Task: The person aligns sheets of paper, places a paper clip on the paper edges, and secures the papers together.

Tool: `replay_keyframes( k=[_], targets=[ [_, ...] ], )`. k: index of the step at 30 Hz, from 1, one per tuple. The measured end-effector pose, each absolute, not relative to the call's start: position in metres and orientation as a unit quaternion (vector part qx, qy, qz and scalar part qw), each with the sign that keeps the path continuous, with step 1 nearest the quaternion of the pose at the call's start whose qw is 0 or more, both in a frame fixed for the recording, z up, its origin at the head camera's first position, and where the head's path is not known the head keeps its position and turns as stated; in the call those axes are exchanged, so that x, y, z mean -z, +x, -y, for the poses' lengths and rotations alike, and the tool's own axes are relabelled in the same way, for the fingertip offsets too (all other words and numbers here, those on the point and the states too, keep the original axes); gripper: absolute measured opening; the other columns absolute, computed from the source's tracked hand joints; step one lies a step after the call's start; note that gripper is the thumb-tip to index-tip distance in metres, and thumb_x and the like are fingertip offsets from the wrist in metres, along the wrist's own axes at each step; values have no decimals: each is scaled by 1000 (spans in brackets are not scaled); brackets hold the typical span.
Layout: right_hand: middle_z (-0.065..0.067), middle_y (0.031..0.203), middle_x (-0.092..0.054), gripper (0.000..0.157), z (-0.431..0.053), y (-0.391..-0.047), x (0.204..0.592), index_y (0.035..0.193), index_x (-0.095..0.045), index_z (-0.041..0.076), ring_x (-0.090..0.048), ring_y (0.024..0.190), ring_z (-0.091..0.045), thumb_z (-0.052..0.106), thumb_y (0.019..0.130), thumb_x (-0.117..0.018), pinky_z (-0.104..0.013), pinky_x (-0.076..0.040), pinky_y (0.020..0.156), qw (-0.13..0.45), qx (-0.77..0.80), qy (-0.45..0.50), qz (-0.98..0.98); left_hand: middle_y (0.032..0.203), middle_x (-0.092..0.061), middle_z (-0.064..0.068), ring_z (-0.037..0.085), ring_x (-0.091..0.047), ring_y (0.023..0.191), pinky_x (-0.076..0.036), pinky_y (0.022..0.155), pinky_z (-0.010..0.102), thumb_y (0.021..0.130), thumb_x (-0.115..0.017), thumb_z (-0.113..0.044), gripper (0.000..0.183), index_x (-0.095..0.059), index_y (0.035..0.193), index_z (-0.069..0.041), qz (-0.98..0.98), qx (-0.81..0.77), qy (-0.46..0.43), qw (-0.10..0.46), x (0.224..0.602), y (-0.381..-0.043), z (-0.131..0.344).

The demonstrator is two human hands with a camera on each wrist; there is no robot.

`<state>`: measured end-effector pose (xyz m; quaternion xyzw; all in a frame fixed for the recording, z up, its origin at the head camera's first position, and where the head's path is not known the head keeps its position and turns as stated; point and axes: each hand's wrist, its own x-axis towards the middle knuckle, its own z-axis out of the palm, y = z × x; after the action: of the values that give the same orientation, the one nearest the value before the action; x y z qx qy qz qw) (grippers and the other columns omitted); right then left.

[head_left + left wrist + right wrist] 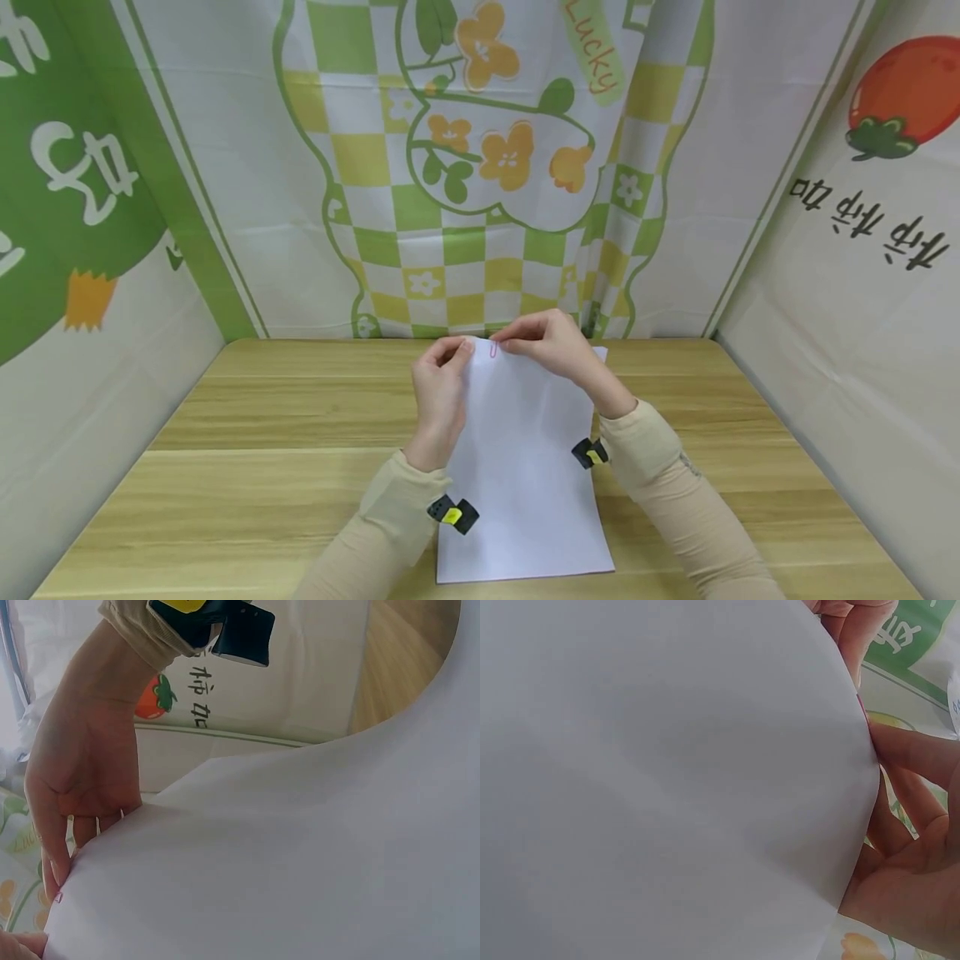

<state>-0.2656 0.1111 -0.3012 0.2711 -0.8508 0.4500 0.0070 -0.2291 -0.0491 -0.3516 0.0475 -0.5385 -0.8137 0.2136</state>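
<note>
A tall white sheet of paper [525, 467] is held up by its far edge above the table, its near end low toward me. My left hand [438, 392] pinches the far left corner between thumb and fingers. A small pink paper clip [492, 350] sits on that far edge, just right of the left thumb. My right hand [551, 342] reaches across the paper and pinches at the clip, fingertips right at it. In the right wrist view, the clip's pink line shows on the paper's rim between the two hands. The paper hides part of the right fingers [907, 750] there.
The wooden table [285, 417] extends to both sides of the paper. Behind it hangs a checked green and yellow curtain [465, 250], with printed cloth walls at left and right. Each wrist wears a black strap with a yellow piece [452, 515].
</note>
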Motion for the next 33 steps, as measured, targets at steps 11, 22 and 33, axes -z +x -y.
replay_keyframes(
  k=[11, 22, 33],
  targets=[
    [-3, 100, -73, 14, -110, -265, 306, 98, -76, 15, -67, 87, -14, 18, 87, -69, -30, -52, 75, 11, -440, 282, 853, 75, -57, -1, 10, -52, 74, -43, 64, 18, 85, -65, 3, 10, -66, 91, 11, 547, 808, 57, 211, 356, -230, 52],
    [1, 100, -73, 15, -112, -267, 311, 101, -75, 19, -66, 84, -10, 21, 88, -67, -28, -53, 73, 26, -428, 295, 854, 77, -57, -1, 10, -51, 76, -42, 65, 18, 86, -64, 2, 10, -66, 92, 10, 537, 819, 52, 193, 357, -229, 55],
    [2, 93, -73, 14, -123, -264, 309, 98, -75, 18, -66, 78, -10, 24, 86, -70, -29, -52, 67, 54, -408, 267, 871, 78, -57, -1, 10, -52, 77, -44, 68, 18, 87, -63, 2, 11, -66, 94, 10, 524, 828, 51, 192, 356, -228, 57]
  ],
)
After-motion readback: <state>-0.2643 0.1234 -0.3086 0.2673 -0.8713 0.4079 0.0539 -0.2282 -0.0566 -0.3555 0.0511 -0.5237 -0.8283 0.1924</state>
